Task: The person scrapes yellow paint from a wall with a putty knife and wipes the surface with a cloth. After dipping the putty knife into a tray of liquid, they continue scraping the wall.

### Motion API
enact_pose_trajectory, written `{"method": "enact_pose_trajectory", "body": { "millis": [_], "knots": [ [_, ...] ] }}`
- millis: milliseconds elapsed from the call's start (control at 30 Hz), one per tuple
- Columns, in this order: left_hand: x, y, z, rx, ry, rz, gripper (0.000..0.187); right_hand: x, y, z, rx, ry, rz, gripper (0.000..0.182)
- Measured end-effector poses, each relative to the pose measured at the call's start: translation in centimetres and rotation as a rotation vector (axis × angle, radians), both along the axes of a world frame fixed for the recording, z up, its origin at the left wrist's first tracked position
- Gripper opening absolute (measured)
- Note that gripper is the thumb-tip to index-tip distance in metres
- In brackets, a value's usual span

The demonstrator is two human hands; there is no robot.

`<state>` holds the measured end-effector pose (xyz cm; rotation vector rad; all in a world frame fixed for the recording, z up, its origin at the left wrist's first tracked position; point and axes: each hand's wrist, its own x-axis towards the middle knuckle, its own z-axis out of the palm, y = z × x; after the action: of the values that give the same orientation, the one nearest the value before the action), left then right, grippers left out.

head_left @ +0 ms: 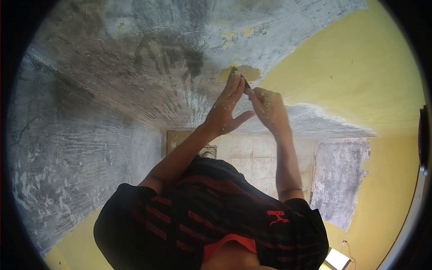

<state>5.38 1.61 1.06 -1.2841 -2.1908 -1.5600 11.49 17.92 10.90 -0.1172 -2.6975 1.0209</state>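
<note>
My right hand (271,110) is closed around the near end of a scraper, whose narrow dark blade (245,83) shows between my hands; its handle is hidden in my fist. My left hand (225,108) lies with its fingers stretched along the blade and its thumb held apart. The blade's far tip meets the wall at a damp, yellowish-brown patch (252,73). Around that patch the wall (216,49) is stripped to grey, with a few yellow paint remnants. Small pale flakes cling to the backs of both hands.
Yellow paint (342,67) still covers the wall on the right, with a ragged border against the grey. Below my arms is a pale tiled floor (252,153), with a metal fitting (208,152) beside my body. A white lit object (336,259) and a cable are at the lower right.
</note>
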Motion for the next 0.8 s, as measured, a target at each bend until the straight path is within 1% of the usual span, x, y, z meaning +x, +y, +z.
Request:
{"method": "enact_pose_trajectory", "body": {
  "millis": [33,67,100,167,233,300,333,367,433,500,567,633,700,733,800],
  "knots": [
    [0.1,-0.1,0.0,-0.002,-0.013,-0.028,0.097,0.3,0.2,0.1,-0.03,0.013,0.014,0.029],
    [0.2,0.0,0.2,-0.002,-0.009,-0.026,0.097,0.2,0.5,0.6,-0.056,-0.071,-0.013,0.03],
    [0.4,0.1,0.4,0.021,-0.035,-0.017,0.097,-0.3,0.4,0.5,-0.056,-0.068,-0.01,0.03],
    [0.5,0.1,0.5,0.051,-0.062,-0.012,0.097,-1.2,0.3,-0.3,0.024,-0.024,0.016,0.027],
    [0.3,-0.4,0.5,-0.011,0.08,0.089,0.095,-0.7,0.4,-0.6,-0.02,-0.004,0.039,0.026],
    [0.4,-0.2,1.0,-0.052,0.066,0.053,0.095,0.2,0.5,-0.3,-0.121,0.03,0.059,0.026],
    [0.5,-0.3,1.2,-0.09,0.05,0.018,0.095,0.3,1.3,0.1,-0.109,-0.042,0.047,0.028],
    [0.4,-0.5,1.2,-0.092,0.05,0.022,0.095,0.0,1.0,-0.1,-0.111,-0.043,0.052,0.028],
    [0.6,-0.2,1.0,-0.004,0.042,0.06,0.093,-0.7,0.3,-0.8,-0.044,-0.046,0.023,0.028],
    [0.2,-0.5,1.0,-0.036,0.085,0.09,0.093,-0.6,-0.1,-1.4,-0.062,-0.014,0.054,0.03],
    [-0.1,-1.0,1.5,-0.014,0.036,0.008,0.094,0.0,-0.6,-1.5,-0.136,0.03,0.006,0.031],
    [-0.3,-0.8,0.9,-0.028,0.09,0.002,0.096,0.0,-0.5,-1.9,-0.16,0.054,-0.004,0.033],
    [-0.6,-0.6,0.3,-0.095,0.135,-0.007,0.104,0.0,-0.5,-2.4,-0.146,-0.043,-0.074,0.033],
    [-0.9,-0.6,0.0,-0.091,0.134,-0.002,0.104,-0.2,-0.7,-2.7,-0.141,-0.043,-0.069,0.033],
    [-1.3,-1.1,-0.6,-0.123,0.185,-0.014,0.104,-0.2,-1.6,-3.5,-0.208,0.069,-0.065,0.032]
  ]
}}
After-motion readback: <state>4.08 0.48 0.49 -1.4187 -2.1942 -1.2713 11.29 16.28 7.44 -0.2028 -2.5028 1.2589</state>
